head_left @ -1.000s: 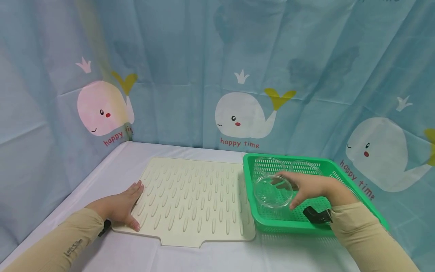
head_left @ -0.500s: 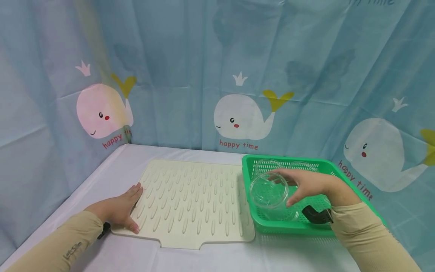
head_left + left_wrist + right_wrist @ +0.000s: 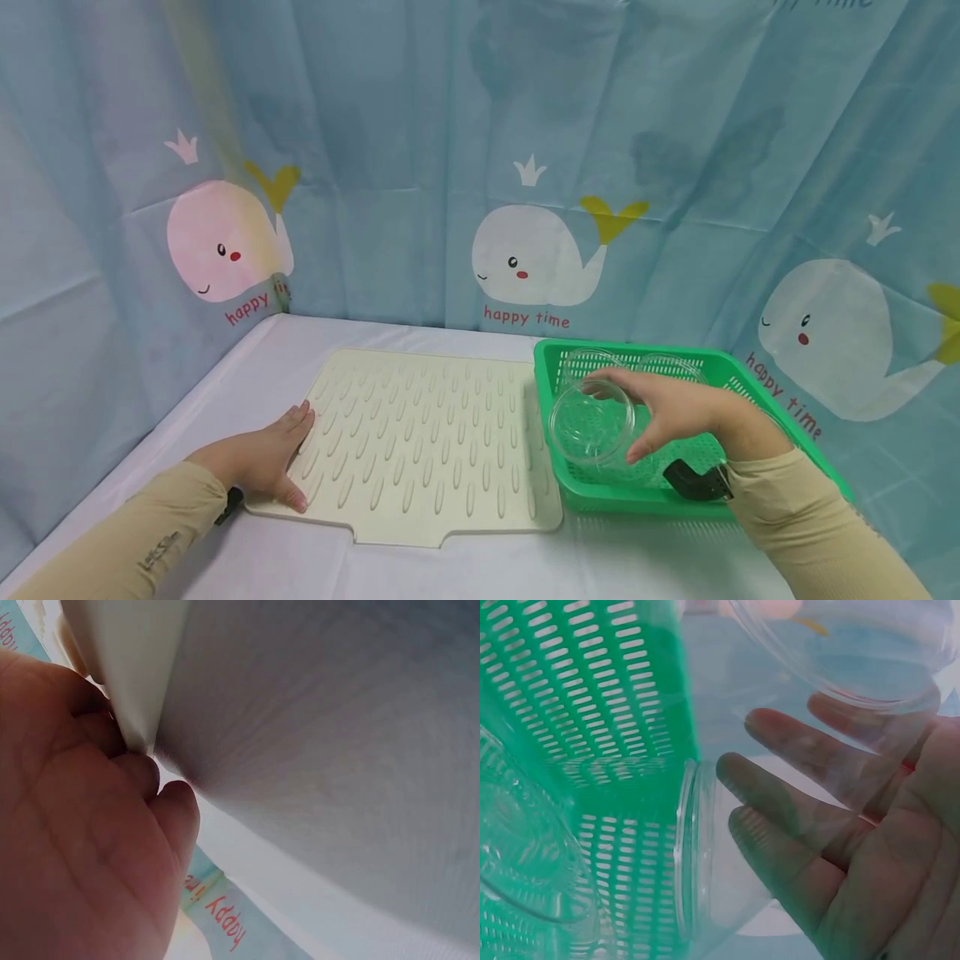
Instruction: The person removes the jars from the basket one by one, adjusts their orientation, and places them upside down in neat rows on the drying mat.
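A cream drying mat [image 3: 427, 467] with rows of oblong ridges lies on the table, a tab at its front edge. My left hand [image 3: 262, 462] rests against the mat's left side, fingers and thumb spread along the edge and front corner. In the left wrist view, the left fingers [image 3: 139, 772] meet the mat's edge. My right hand [image 3: 678, 412] holds a clear round container [image 3: 588, 437] over the left part of the green basket [image 3: 637, 500], fingers behind it and thumb at its right side. Its see-through wall overlaps the fingers.
Other clear containers stand in the basket, at its back left [image 3: 573, 360] and back middle [image 3: 675, 361]. The basket sits close to the mat's right edge. A blue curtain [image 3: 390, 217] printed with whales hangs behind the white-covered table [image 3: 292, 554].
My right hand has shifted slightly left with the clear container, whose round rim now tips more toward the head camera. The left hand and the mat have stayed in place.
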The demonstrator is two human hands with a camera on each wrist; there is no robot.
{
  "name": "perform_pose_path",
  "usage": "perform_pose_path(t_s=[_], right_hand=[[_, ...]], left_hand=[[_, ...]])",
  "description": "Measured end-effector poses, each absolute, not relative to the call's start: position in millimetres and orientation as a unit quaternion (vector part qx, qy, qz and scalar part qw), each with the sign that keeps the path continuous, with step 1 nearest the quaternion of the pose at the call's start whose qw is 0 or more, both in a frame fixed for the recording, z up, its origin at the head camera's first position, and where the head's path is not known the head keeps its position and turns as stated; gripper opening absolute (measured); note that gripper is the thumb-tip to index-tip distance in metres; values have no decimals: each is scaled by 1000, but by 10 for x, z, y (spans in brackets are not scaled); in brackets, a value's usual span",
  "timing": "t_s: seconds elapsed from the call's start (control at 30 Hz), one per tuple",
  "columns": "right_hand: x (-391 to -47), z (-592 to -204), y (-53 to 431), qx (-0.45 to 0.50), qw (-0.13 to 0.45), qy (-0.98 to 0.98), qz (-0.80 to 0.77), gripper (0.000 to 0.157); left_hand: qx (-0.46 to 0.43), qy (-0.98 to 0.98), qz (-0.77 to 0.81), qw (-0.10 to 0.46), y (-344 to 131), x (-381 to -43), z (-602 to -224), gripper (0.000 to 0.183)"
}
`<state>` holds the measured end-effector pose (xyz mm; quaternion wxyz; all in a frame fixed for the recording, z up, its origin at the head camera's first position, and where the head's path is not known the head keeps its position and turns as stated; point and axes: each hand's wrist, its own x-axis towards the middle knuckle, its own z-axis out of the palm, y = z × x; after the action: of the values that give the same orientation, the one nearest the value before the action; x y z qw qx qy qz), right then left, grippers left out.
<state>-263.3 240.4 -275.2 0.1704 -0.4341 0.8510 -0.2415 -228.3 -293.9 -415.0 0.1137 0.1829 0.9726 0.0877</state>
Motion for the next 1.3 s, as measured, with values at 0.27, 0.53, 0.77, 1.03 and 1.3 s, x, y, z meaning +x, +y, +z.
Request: perform_pose_path(t_s=[0.27,0.53,0.77,1.03,1.3], right_hand=[[-2615,-2731,2431,-430,160,852,-253,85],[-2634,-2652,2501,-429,133,849,-278,88],[-2653,-2571,2459,-455,112,834,-290,83],[-2649,-2445,2347,-468,100,826,-298,88],[-2641,-2369,2123,-484,88,817,-302,86]], left_hand=[[174,974,87,113,-2980,-2302,-4118,141],[194,973,102,78,-2997,-2320,-3945,130],[211,972,99,29,-2883,-2315,-3646,121],[218,971,97,-31,-2590,-2328,-3351,121],[230,959,149,-68,-2126,-2224,-3103,112]])
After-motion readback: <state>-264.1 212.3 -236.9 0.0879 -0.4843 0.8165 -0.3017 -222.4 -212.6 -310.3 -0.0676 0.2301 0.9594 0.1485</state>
